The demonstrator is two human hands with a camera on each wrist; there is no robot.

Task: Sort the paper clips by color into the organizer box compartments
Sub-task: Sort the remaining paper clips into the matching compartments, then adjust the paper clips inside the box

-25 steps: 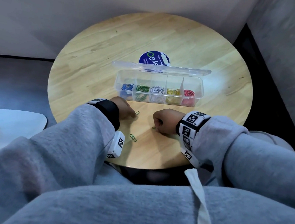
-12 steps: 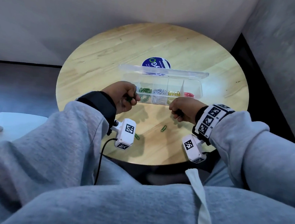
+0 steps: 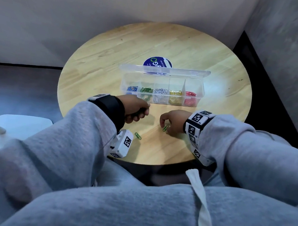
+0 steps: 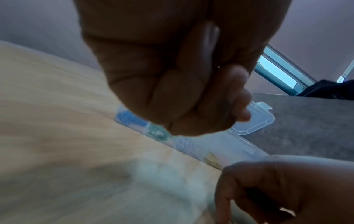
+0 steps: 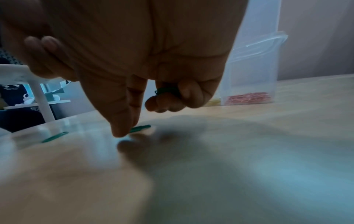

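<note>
The clear organizer box (image 3: 199, 92) stands open mid-table, with blue, green, white, yellow and red clips in separate compartments. My left hand (image 3: 141, 112) hovers just in front of the green compartment, curled into a fist (image 4: 191, 106). Something dark green shows inside it in the head view. My right hand (image 3: 164, 126) is low on the table, thumb and forefinger tips (image 5: 122, 130) touching a green clip (image 5: 141, 128). Its other fingers curl round green clips (image 5: 166, 91). A second loose green clip (image 3: 137, 135) lies to the left, near my left wrist camera.
The box lid (image 3: 164, 70) stands up behind the box, with a round blue sticker (image 3: 157, 64) past it. The round wooden table's near edge (image 3: 158, 163) is close to my lap. A white stool (image 3: 17, 128) stands low on the left. Walls close off the back and the right.
Both hands have pulled back from the box towards me. The right hand has dropped onto a loose green clip. The left stays in a fist.
</note>
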